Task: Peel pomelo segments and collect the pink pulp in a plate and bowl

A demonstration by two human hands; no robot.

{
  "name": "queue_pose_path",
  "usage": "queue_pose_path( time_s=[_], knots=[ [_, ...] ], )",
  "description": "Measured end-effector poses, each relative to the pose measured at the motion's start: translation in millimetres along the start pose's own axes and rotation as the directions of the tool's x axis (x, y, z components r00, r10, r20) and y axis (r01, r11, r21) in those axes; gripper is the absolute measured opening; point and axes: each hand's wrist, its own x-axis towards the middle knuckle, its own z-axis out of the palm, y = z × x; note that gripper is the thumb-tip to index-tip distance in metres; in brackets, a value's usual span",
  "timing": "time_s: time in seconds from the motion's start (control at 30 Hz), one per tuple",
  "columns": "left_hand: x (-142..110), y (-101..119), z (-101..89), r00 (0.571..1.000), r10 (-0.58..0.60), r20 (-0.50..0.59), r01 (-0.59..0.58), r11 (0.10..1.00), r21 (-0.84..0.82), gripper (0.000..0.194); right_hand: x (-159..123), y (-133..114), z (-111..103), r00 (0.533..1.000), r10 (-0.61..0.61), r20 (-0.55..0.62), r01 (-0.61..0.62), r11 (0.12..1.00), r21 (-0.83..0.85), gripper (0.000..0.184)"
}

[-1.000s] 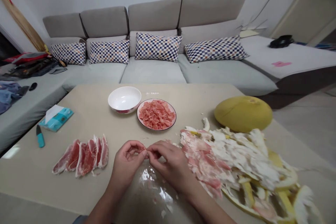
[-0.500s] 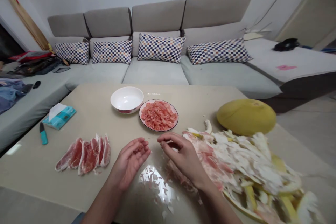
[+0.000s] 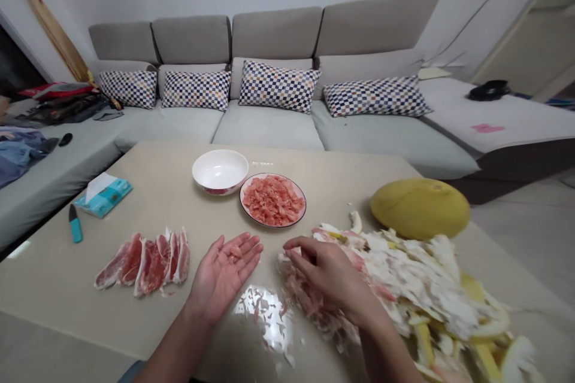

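Note:
On the fingers of my left hand [image 3: 224, 272], turned palm up and flattened out, rests a small piece of pink pomelo flesh [image 3: 234, 253]. My right hand [image 3: 330, 272] hovers by the heap of membranes with thumb and fingertips drawn together; what they hold, if anything, is too small to make out. Below it lie thin pinkish pomelo membranes [image 3: 314, 311]. Beyond both hands a dark-rimmed plate [image 3: 242, 209] bears a pile of pulled pomelo flesh [image 3: 273, 198]. Several pomelo segments [image 3: 153, 260] stand in a row left of my left hand.
White pith and yellow peel [image 3: 417, 275] cover the table's right side, in front of a whole pomelo [image 3: 420, 208]. A white bowl [image 3: 220, 170] stands beside the plate. A teal-handled knife [image 3: 75, 227] and a tissue pack [image 3: 104, 196] lie at left. Scraps dot the tabletop.
My left hand has opened out flat, showing the flesh on its fingers. My right hand has moved right, away from the left, towards the membranes. The view has shifted slightly.

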Motion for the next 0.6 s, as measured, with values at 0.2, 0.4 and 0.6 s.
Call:
queue_pose_path(
  time_s=[0.2,0.4,0.6],
  knots=[
    [4.9,-0.4,-5.5,1.0,-0.005,0.018,0.006,1.0,-0.02,0.042,-4.0,14.0,8.8,0.978,-0.114,-0.174,0.126,0.99,0.057,0.023],
    [21.7,-2.3,-14.8,0.955,0.237,-0.178,-0.208,0.964,0.168,0.02,9.1,39.1,38.8,0.704,-0.182,-0.686,0.183,0.98,-0.071,0.034],
    [84.7,23.6,37.3,0.903,0.421,-0.09,-0.36,0.853,0.377,0.02,13.6,36.6,54.8,0.609,-0.406,-0.681,0.381,0.903,-0.198,0.044]
  ],
)
